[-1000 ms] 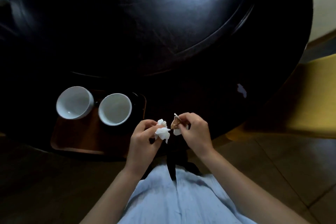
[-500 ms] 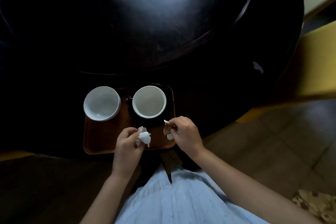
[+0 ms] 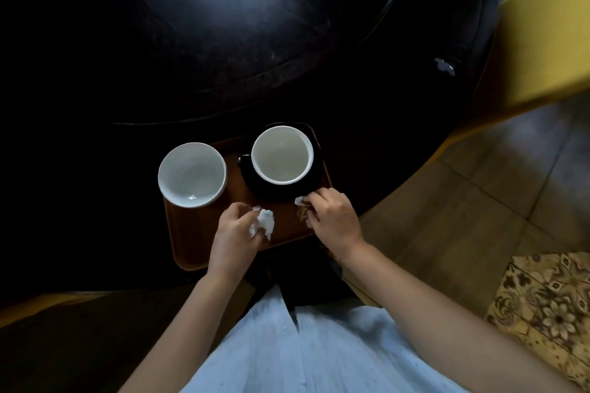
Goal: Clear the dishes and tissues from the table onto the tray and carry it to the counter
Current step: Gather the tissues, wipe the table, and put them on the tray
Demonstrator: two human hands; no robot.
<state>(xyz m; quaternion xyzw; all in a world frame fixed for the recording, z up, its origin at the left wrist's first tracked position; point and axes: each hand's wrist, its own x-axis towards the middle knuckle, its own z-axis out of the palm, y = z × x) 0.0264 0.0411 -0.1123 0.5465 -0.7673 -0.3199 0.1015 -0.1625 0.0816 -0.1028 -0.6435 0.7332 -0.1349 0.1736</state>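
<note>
table (image 3: 351,41) cropped, saucer (image 3: 255,188) mostly hidden

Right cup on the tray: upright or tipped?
Upright. The right cup shows its full round rim and pale inside, standing on a dark saucer.

Dim, glare on dark table (image 3: 223,51)

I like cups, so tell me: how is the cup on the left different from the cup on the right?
The left cup sits straight on the brown tray at its left edge; the right cup sits on a black saucer. The left cup looks empty and white inside; the right cup's bottom has faint dregs. Both are round, white inside and upright.
</note>
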